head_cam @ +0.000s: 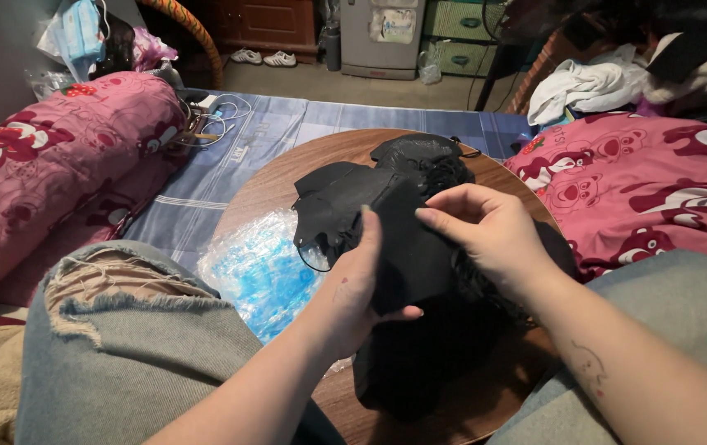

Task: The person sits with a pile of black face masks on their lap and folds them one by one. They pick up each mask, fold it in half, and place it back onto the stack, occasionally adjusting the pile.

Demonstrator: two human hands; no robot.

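Head view: left hand (359,284) gripped black mask stack (407,247); right hand (489,231) pinched, apparently, its top mask; round wooden table (493,404) centre.

**Round wooden desk and its load**

A round brown wooden desk (287,177) stands over a blue checked bed sheet (246,140). On its near left part lies a crumpled clear plastic bag (259,268) with blue showing through it, partly hanging over the edge. Black face masks (419,152) are heaped at the far side, and another dark pile (407,371) sits at the near edge of the top. On the sheet, beyond the desk to the left, lies a tangle of white cables (217,115), beside a pink patterned pillow (49,156).
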